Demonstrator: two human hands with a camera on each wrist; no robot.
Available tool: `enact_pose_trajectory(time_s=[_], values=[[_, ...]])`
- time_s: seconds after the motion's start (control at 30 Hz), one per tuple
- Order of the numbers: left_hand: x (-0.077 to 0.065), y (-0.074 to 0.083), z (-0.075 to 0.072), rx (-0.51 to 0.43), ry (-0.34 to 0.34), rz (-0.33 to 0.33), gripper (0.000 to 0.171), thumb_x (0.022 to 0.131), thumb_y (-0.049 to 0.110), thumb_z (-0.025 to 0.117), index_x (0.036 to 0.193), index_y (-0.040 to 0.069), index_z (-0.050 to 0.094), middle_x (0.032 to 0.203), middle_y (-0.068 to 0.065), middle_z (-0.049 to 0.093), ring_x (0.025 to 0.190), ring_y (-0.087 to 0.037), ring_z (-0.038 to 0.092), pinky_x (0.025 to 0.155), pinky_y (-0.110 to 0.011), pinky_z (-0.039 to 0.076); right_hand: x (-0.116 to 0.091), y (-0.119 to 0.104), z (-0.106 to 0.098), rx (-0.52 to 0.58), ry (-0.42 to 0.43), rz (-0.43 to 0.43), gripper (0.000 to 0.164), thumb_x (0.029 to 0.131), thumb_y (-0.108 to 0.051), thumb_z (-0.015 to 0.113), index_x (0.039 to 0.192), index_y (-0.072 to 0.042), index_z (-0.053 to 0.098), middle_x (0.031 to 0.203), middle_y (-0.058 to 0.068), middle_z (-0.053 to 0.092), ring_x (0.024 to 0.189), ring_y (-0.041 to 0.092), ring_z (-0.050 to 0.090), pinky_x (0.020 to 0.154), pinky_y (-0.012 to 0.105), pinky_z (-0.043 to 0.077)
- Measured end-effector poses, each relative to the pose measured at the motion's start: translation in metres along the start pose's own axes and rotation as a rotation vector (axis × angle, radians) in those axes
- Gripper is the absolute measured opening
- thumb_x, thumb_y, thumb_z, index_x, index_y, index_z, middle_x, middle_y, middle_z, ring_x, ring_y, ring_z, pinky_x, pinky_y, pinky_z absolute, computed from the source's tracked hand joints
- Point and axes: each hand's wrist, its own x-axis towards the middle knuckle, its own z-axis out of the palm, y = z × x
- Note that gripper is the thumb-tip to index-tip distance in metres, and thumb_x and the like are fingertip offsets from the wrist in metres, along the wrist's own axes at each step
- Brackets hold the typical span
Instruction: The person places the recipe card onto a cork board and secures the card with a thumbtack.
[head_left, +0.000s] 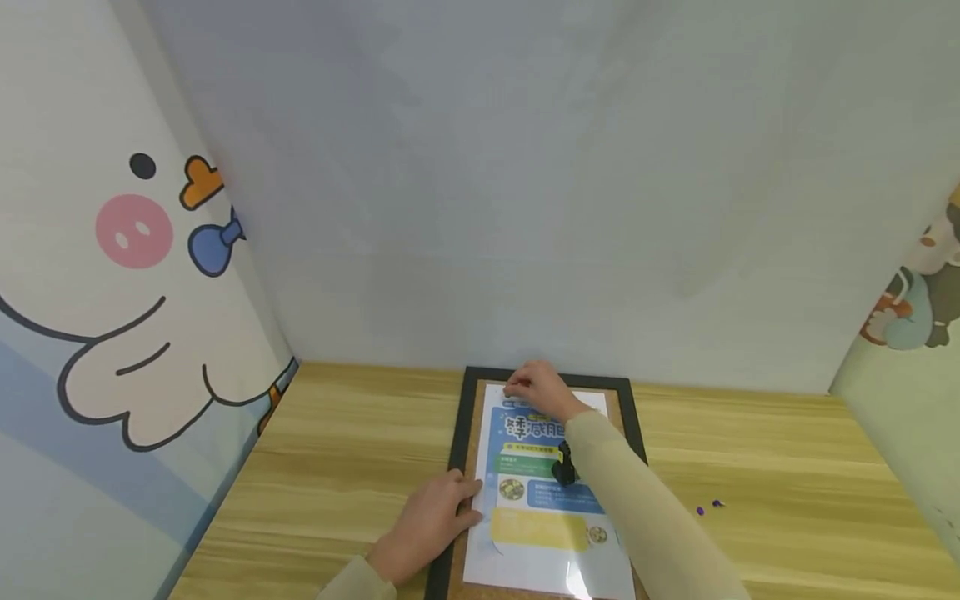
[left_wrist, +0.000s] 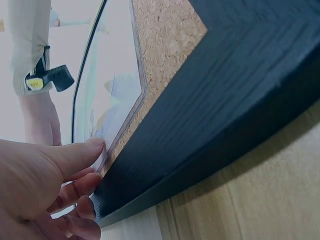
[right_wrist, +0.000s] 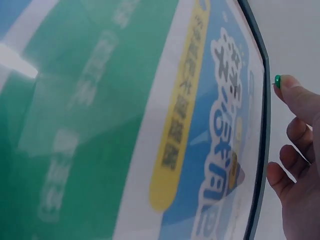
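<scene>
A laminated-looking printed poster (head_left: 517,562) lies on a cork board (left_wrist: 167,35) with a black frame (head_left: 462,429). Between thumb and index finger, my right hand (head_left: 546,392) pinches a green push pin (right_wrist: 278,81) over the poster's top left part; its metal point shows in the right wrist view. My left hand (head_left: 426,525) rests at the poster's left edge, its thumb (left_wrist: 82,156) on the sheet and its other fingers loosely bent beside the frame.
Two small purple pieces (head_left: 701,511) lie on the wood-grain table (head_left: 795,467) right of the board. A grey-white wall (head_left: 525,208) stands close behind the board's far edge. Cartoon panels (head_left: 90,275) rise at both sides. A black wrist camera (head_left: 564,465) sits on the right sleeve.
</scene>
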Motion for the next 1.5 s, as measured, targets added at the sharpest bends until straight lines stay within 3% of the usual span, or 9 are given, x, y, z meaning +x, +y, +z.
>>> enact_pose_trajectory(time_s=[0.37,0.73,1.07,1.5], values=[[-0.002,0.000,0.004,0.041,0.021,0.045,0.039,0.092,0.020,0.081,0.128,0.006,0.074,0.082,0.007,0.050,0.067,-0.006,0.043,0.058,-0.022,0.039,0.007,0.003,0.009,0.081,0.001,0.126,0.012,0.099,-0.015,0.073,0.095,-0.008,0.081,0.092,0.002,0.070,0.086,0.015,0.059,0.085,0.040,0.051],[-0.001,0.001,0.005,0.042,0.009,0.031,0.038,0.093,0.020,0.080,0.128,0.007,0.074,0.083,0.008,0.050,0.068,-0.006,0.044,0.058,-0.021,0.039,0.010,-0.008,0.014,0.060,0.009,0.222,0.012,0.099,-0.016,0.073,0.096,-0.008,0.081,0.094,0.003,0.072,0.085,0.016,0.062,0.086,0.043,0.053],[-0.001,0.000,0.007,0.045,0.045,0.054,0.039,0.093,0.019,0.080,0.128,0.005,0.074,0.081,0.008,0.050,0.066,-0.004,0.043,0.057,-0.021,0.039,0.015,-0.010,0.016,0.047,0.007,0.292,0.015,0.099,-0.021,0.073,0.094,-0.010,0.082,0.089,0.002,0.075,0.074,0.013,0.062,0.080,0.040,0.055],[0.002,-0.002,0.006,0.044,0.014,0.029,0.039,0.094,0.019,0.079,0.130,0.004,0.073,0.084,0.007,0.052,0.068,-0.006,0.044,0.059,-0.022,0.040,0.017,-0.011,0.020,0.017,0.023,0.263,0.014,0.100,-0.019,0.072,0.092,-0.010,0.080,0.087,0.001,0.072,0.076,0.014,0.060,0.079,0.040,0.054]])
